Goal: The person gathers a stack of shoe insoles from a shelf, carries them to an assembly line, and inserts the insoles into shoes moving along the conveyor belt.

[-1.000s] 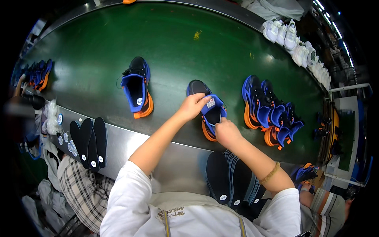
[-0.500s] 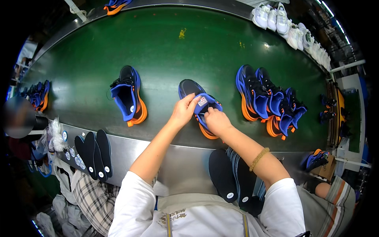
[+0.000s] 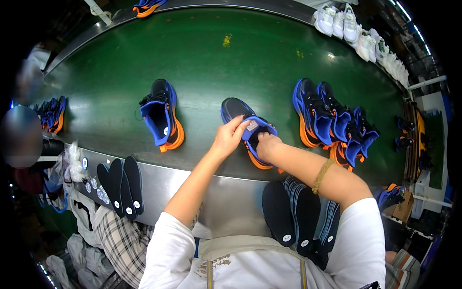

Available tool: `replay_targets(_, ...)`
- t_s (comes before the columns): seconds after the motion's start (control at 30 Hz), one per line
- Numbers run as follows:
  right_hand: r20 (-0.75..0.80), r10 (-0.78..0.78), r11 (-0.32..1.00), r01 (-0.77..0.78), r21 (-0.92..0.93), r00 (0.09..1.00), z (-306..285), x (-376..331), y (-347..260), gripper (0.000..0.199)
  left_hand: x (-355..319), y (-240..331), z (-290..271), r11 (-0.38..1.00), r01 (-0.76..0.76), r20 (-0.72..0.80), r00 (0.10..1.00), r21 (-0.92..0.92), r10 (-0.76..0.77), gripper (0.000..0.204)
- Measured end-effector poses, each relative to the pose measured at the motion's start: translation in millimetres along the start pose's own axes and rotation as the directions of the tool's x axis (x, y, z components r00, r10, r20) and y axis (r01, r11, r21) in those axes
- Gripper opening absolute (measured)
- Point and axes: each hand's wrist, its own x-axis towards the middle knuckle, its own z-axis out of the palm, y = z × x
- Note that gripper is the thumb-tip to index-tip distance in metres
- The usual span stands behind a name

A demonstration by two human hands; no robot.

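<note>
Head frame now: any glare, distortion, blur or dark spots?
Head view: fisheye bows the far edge of the green belt, black corners; head view: bright glare spot on the belt below the white shoes, sheen on the metal ledge; head view: rounded patch at left blurred; head view: shoe under both hands readable, its opening dark inside.

"What do the hands have hold of?"
"The left hand (image 3: 227, 138) pinches the tongue (image 3: 252, 126) of a black-and-blue shoe (image 3: 251, 139) with an orange sole. The right hand (image 3: 269, 146) has its fingers inside the opening; their tips are hidden."
"And around it, on the green surface (image 3: 216, 62)?"
"A similar single shoe (image 3: 166, 113) stands apart to the left, a cluster of matching shoes (image 3: 332, 118) to the right."
"Nearer the person?"
"Black insoles (image 3: 308, 212) overlap at the right of the metal ledge (image 3: 168, 188), with a smaller fan of insoles (image 3: 117, 183) at the left."
</note>
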Motion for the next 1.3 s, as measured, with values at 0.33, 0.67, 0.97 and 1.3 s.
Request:
replay_targets(0.33, 0.125, -0.188, 0.982, 0.186, 0.027, 0.974, -13.7, 19.6, 10.5, 0.031, 2.9, 5.9, 13.6, 0.966, 0.15, -0.068, 0.983, -0.208, -0.168, 0.022)
replay_targets(0.67, -0.479, -0.096, 0.939, 0.239, 0.246, 0.872, 11.1, 53.6, 4.0, 0.031, -7.4, 11.6, 34.6, 0.814, -0.371, -0.156, 0.863, 0.447, 0.48, 0.027)
replay_targets(0.97, -0.105, -0.006, 0.965, 0.033, 0.259, 0.994, -10.2, 70.2, 6.0, 0.033, 9.2, -1.9, 29.9, 0.739, -0.469, 0.042, 0.856, 0.484, 0.515, 0.035)
replay_targets(1.3, -0.161, -0.165, 0.98, 0.181, 0.087, 0.973, 7.0, -27.4, 0.4, 0.058, 24.2, -0.1, 4.9, 0.96, -0.167, 0.098, 0.984, 0.226, 0.148, 0.044)
